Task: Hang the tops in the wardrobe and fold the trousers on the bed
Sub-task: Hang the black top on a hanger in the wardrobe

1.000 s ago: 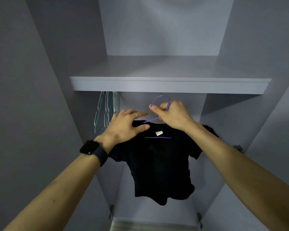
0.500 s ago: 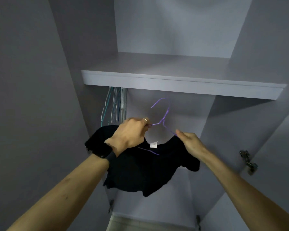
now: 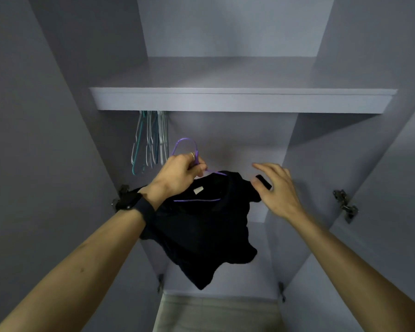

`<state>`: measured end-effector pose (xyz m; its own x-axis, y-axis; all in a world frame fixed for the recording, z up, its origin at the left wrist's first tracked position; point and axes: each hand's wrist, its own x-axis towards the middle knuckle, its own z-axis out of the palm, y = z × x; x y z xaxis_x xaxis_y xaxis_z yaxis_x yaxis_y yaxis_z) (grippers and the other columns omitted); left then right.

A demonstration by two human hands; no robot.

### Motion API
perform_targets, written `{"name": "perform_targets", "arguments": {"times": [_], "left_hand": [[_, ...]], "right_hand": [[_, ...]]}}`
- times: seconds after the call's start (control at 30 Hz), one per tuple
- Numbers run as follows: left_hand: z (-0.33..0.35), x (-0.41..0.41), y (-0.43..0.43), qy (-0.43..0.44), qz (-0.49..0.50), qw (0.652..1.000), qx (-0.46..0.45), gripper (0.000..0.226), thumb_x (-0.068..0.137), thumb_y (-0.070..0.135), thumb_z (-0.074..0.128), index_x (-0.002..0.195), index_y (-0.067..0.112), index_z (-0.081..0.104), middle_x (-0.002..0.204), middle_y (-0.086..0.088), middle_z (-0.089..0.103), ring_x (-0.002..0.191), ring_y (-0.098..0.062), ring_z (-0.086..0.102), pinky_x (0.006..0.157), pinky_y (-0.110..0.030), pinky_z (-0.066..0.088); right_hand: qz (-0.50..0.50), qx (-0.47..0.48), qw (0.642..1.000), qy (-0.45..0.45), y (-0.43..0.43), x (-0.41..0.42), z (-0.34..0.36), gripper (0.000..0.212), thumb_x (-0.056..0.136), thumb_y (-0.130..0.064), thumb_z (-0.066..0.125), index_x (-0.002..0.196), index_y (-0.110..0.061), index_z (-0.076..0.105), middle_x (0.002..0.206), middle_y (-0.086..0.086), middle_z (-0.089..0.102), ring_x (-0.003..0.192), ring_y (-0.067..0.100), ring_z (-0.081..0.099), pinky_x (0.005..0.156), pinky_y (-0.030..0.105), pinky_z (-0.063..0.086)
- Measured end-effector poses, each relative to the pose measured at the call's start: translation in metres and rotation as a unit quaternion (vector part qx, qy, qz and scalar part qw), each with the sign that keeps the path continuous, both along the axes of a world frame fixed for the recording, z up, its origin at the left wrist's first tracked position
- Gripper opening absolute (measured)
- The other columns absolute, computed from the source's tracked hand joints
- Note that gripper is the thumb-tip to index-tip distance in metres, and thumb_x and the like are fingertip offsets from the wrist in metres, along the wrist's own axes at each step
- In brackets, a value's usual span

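1. Since half a second ago, our right hand (image 3: 276,188) has let go of the purple hanger (image 3: 197,200). It now has its fingers spread and holds nothing. Our left hand (image 3: 180,173) has shifted up to the hanger's neck.
2. The left hand's fingers curl round that neck just under the hook, which stands free in the air below the shelf (image 3: 225,100). There is a ring (image 3: 192,154) on one finger and a black watch (image 3: 134,204) on the wrist.
3. The black top (image 3: 201,233) hangs on the hanger between our two hands, in front of the wardrobe (image 3: 225,144) opening, with its hem drooping to the right.
4. The right hand is just beside the top's right sleeve; we cannot tell whether it touches the cloth.
5. Farther back on the left, a bunch of empty hangers (image 3: 149,140) hangs under the shelf.
6. A metal hinge (image 3: 345,204) sits on the right wall.
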<state>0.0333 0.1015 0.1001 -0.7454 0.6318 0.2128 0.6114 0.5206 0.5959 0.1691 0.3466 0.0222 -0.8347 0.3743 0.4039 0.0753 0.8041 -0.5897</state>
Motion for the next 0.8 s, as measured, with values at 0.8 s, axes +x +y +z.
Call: {"name": "perform_targets", "arguments": {"times": [0.8], "left_hand": [[-0.037, 0.008, 0.051, -0.007, -0.032, 0.999, -0.019, 0.008, 0.103, 0.028, 0.055, 0.101, 0.025, 0.062, 0.088, 0.015, 0.065, 0.087, -0.007, 0.066, 0.077, -0.023, 0.050]], "right_hand": [[0.070, 0.085, 0.990, -0.090, 0.004, 0.013, -0.015, 0.018, 0.098, -0.030, 0.065, 0.103, -0.015, 0.074, 0.084, -0.002, 0.070, 0.073, 0.016, 0.060, 0.066, 0.026, 0.042]]}}
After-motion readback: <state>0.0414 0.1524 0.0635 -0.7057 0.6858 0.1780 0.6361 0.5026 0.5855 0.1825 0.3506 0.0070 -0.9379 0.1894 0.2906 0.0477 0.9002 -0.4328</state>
